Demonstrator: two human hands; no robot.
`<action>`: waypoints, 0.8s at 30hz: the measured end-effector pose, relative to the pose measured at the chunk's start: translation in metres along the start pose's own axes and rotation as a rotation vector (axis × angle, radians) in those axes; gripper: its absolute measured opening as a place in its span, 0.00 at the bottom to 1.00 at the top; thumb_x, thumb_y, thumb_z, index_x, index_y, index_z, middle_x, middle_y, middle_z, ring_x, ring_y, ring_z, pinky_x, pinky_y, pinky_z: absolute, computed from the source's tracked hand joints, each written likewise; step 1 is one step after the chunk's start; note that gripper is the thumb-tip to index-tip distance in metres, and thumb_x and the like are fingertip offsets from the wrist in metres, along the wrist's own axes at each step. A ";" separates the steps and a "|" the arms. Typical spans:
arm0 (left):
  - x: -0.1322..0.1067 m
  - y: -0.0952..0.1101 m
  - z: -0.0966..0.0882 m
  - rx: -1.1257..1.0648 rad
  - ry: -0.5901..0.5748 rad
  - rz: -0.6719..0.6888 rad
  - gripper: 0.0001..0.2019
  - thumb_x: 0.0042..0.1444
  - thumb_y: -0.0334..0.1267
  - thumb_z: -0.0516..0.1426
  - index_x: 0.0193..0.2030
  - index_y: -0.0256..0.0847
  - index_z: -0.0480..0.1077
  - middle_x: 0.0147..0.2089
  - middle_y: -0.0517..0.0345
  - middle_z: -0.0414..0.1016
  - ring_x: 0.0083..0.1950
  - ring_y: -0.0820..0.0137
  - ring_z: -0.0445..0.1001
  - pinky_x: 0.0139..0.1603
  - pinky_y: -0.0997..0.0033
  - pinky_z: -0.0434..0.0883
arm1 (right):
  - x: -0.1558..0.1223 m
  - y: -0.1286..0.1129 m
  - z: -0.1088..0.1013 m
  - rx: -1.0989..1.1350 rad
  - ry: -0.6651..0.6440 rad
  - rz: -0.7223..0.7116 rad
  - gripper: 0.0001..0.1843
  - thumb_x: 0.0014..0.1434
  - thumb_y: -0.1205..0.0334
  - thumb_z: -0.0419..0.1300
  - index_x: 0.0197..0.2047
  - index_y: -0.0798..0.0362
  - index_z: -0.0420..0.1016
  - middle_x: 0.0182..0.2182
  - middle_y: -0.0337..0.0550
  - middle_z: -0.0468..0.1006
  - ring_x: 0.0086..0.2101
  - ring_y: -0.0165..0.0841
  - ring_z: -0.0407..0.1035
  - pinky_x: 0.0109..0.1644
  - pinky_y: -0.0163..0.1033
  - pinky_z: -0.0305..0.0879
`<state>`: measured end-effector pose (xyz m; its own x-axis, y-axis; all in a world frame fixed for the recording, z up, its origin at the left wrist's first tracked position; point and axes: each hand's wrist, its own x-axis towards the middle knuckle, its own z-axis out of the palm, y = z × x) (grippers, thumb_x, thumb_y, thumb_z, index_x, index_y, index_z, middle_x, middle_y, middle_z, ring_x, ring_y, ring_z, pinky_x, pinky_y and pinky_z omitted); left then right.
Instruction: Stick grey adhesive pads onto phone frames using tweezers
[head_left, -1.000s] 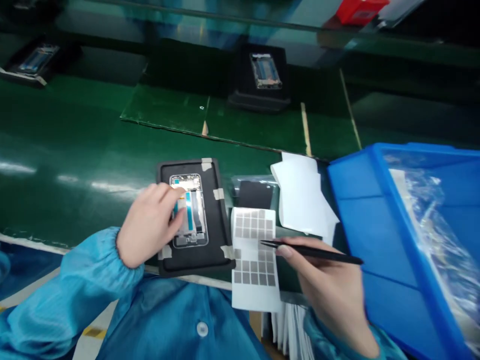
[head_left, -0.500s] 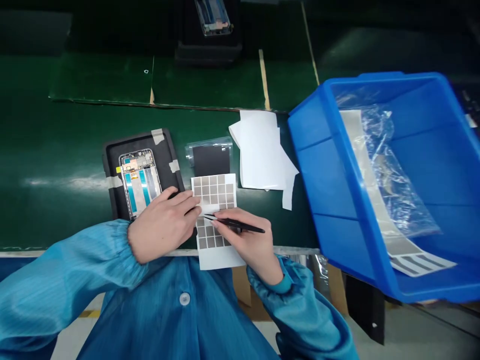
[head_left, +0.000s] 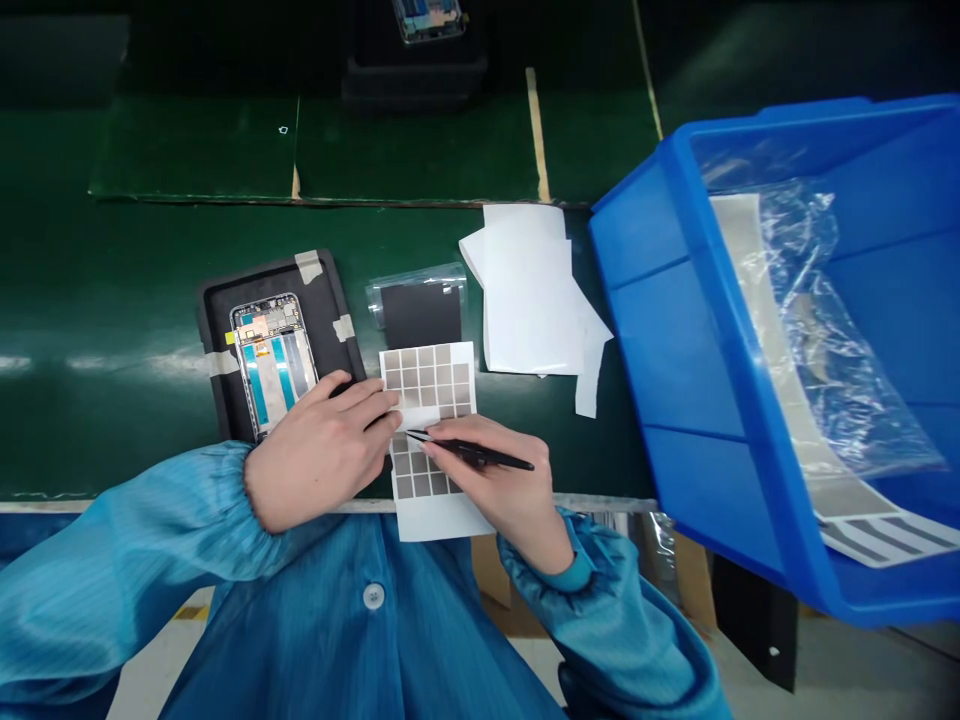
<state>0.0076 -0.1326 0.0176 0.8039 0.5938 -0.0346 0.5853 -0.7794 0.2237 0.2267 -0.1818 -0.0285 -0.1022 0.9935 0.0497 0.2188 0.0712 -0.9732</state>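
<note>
Black tweezers [head_left: 480, 454] are being pinched pen-style in the right hand [head_left: 495, 485], tips closed and touching the lower rows of a sheet of grey square pads [head_left: 427, 375] on white backing; cannot tell whether a pad is caught between them. Left hand [head_left: 319, 450] is lying with fingers pressed together across the middle of the sheet, its lower edge overlapping a black tray [head_left: 217, 330] taped to the green counter [head_left: 97, 430]. Tray is holding an open phone frame [head_left: 270, 365] with its board exposed. Sheet looks loose, so tweezer pressure could be sliding it or tearing a pad. Left hand is working close to the frame, so a slip could be knocking or scratching it.

Blue plastic bin [head_left: 720, 330] is overhanging the front edge of the counter, so a bump from the right arm could be tipping it. Inside, a clear plastic bag [head_left: 832, 340] is lying over a white liner strip [head_left: 877, 535] with grey bars. Just beside the sheet, a white paper stack [head_left: 529, 290] and a clear bag [head_left: 420, 312] holding a black sheet are resting on the counter
</note>
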 end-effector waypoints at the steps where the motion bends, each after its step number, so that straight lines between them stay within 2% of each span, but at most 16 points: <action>1: 0.000 0.000 0.000 0.000 0.001 0.000 0.13 0.66 0.33 0.52 0.54 0.35 0.73 0.59 0.50 0.75 0.62 0.56 0.70 0.60 0.50 0.64 | 0.000 0.000 0.000 -0.002 -0.003 -0.007 0.12 0.55 0.70 0.70 0.42 0.47 0.83 0.38 0.40 0.85 0.39 0.36 0.80 0.45 0.44 0.78; 7: 0.000 0.000 0.001 -0.007 -0.006 -0.001 0.14 0.67 0.33 0.51 0.54 0.34 0.72 0.59 0.48 0.75 0.62 0.55 0.70 0.59 0.49 0.65 | 0.001 -0.003 0.000 0.013 0.008 0.007 0.10 0.54 0.71 0.71 0.39 0.47 0.84 0.36 0.39 0.85 0.37 0.35 0.80 0.43 0.42 0.79; 12: 0.002 -0.004 0.000 -0.096 -0.011 -0.003 0.13 0.67 0.31 0.51 0.51 0.35 0.74 0.56 0.47 0.76 0.60 0.55 0.72 0.57 0.49 0.67 | 0.001 -0.013 -0.014 0.071 0.161 0.048 0.14 0.51 0.72 0.73 0.37 0.42 0.84 0.34 0.34 0.85 0.35 0.32 0.80 0.39 0.36 0.79; 15: -0.002 -0.008 -0.009 -0.335 0.055 -0.066 0.14 0.67 0.31 0.50 0.53 0.37 0.73 0.54 0.50 0.77 0.58 0.60 0.73 0.57 0.54 0.68 | 0.006 -0.024 -0.018 0.079 0.202 0.030 0.15 0.50 0.73 0.73 0.37 0.41 0.84 0.34 0.33 0.85 0.35 0.31 0.81 0.40 0.34 0.79; 18: -0.009 -0.011 -0.023 -0.672 0.129 -0.267 0.12 0.67 0.39 0.54 0.53 0.40 0.73 0.49 0.55 0.78 0.50 0.68 0.75 0.50 0.66 0.72 | 0.013 -0.039 -0.012 0.067 0.165 0.005 0.15 0.49 0.73 0.73 0.36 0.42 0.84 0.33 0.33 0.85 0.34 0.31 0.80 0.39 0.33 0.79; 20: -0.014 -0.013 -0.031 -0.829 0.097 -0.347 0.11 0.64 0.43 0.58 0.49 0.42 0.75 0.44 0.58 0.78 0.44 0.71 0.76 0.43 0.72 0.73 | 0.017 -0.047 -0.004 0.082 0.135 -0.006 0.14 0.49 0.74 0.73 0.35 0.43 0.84 0.32 0.34 0.85 0.33 0.31 0.80 0.38 0.33 0.79; 24: -0.026 -0.020 -0.036 -0.956 0.044 -0.385 0.05 0.61 0.37 0.59 0.38 0.42 0.77 0.37 0.61 0.77 0.37 0.74 0.74 0.37 0.75 0.70 | 0.025 -0.060 0.017 0.126 0.084 -0.014 0.13 0.49 0.74 0.73 0.34 0.45 0.84 0.31 0.35 0.85 0.33 0.33 0.81 0.39 0.34 0.80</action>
<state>-0.0285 -0.1255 0.0493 0.5635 0.7915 -0.2365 0.4584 -0.0614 0.8866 0.1945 -0.1626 0.0277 -0.0219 0.9968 0.0766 0.0939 0.0783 -0.9925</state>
